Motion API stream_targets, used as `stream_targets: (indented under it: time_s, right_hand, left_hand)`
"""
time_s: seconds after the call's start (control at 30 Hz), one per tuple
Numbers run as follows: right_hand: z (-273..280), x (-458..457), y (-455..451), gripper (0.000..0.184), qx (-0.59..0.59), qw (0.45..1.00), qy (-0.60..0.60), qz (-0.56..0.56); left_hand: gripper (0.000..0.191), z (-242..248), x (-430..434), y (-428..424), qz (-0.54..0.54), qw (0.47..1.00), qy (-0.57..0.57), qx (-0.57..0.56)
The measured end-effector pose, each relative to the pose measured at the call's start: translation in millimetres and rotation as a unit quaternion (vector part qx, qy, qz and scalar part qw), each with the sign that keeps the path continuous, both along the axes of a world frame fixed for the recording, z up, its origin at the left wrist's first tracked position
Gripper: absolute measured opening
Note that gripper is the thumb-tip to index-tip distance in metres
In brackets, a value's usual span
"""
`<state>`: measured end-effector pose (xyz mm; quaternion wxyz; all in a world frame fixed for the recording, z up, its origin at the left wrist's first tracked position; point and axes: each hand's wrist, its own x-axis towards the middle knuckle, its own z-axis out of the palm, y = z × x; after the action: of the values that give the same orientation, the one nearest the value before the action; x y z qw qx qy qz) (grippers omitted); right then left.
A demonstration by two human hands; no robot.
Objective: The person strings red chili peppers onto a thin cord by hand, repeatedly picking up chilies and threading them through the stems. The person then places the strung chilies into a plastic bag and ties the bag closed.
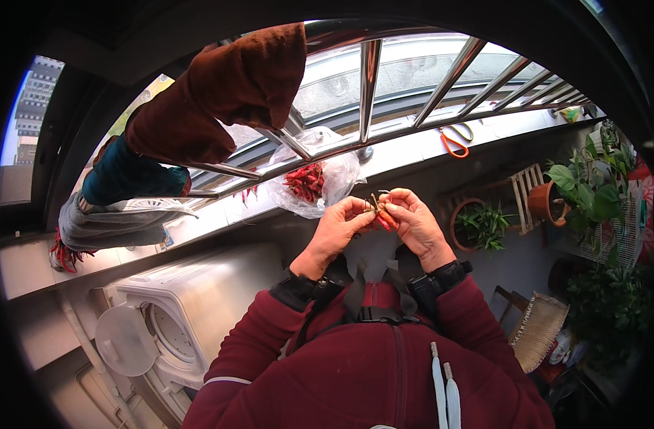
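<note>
Both of my hands meet in front of my chest around a small bunch of red chili peppers [385, 219]. My left hand [335, 230] pinches the stems between thumb and index finger. On the other side, my right hand [418, 228] grips the bunch near its stems with thumb and fingers. Just beyond my left hand, a clear plastic bag [342, 170] holds many red chilies [306, 182] on the white tiled sill [396, 158]. Scissors with orange handles [454, 146] lie on the sill to the right.
Metal bars [370, 91] run along the window, with brown cloth [198, 102] hanging over them at left. Another chili bunch [67, 256] hangs at the sill's left end. A white washing machine [198, 300] stands lower left. Potted plants [482, 225] and a woven seat [540, 327] are at right.
</note>
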<state>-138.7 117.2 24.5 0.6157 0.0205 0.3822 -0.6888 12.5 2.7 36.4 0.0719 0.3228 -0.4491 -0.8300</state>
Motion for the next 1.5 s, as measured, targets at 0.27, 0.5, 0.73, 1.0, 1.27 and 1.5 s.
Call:
stream_targets:
  time_s: [0.27,0.5,0.73,1.0,1.27,1.5]
  right_hand:
    - [6,7,-2,0.022,0.0,0.996,0.049,0.078]
    - [3,-3,4,0.019,0.059,0.996,0.057,0.039]
    - [-7,-10,19,0.02,0.077,0.996,0.033,0.018]
    - [-8,-5,13,0.02,0.059,0.997,0.028,0.047]
    - [-6,-3,8,0.019,0.05,0.998,0.023,0.043]
    - [-3,4,-1,0.021,0.04,0.998,0.026,0.05]
  left_hand:
    - [0.018,0,7,-1,0.016,1.0,-0.007,0.005]
    - [0.024,-14,25,-26,0.083,0.988,-0.091,0.098]
    - [0.029,-60,51,-58,0.123,0.975,-0.002,0.185]
    - [0.022,-92,44,-93,0.243,0.958,-0.085,0.124]
    - [0.04,-44,31,-61,0.074,0.981,-0.172,0.052]
    - [0.031,-4,-10,-5,-0.046,0.999,0.008,0.003]
